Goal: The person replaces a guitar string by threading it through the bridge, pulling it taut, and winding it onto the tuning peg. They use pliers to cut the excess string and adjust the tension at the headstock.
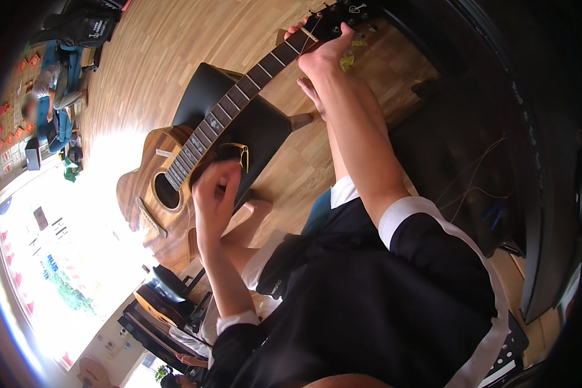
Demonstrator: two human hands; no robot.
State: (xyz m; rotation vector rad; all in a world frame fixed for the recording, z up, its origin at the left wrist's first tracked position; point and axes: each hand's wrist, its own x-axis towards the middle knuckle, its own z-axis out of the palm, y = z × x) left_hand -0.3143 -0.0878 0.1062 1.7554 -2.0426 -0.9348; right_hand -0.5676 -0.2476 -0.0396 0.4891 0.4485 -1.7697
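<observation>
An acoustic guitar (145,178) with a brown wooden body lies slanting across a black padded stool (271,123), its dark headstock (346,19) toward the upper right. My right hand (323,57) wraps the neck just below the headstock, with fingertips showing on the far side and the thumb raised. A thin copper-coloured string (314,27) shows by the nut. Beside the sound hole, my left hand (216,184) is curled and slightly blurred; what its fingers hold, if anything, cannot be made out. Next to it is a yellow-edged tool (244,157), partly hidden.
Loose thin strings (478,171) curl over a dark surface at the right. Yellow scraps (347,63) lie on the wooden floor (155,58). Another guitar (154,307) stands at the lower left, near a bright window (58,258). A person (50,90) sits on a blue sofa (61,126).
</observation>
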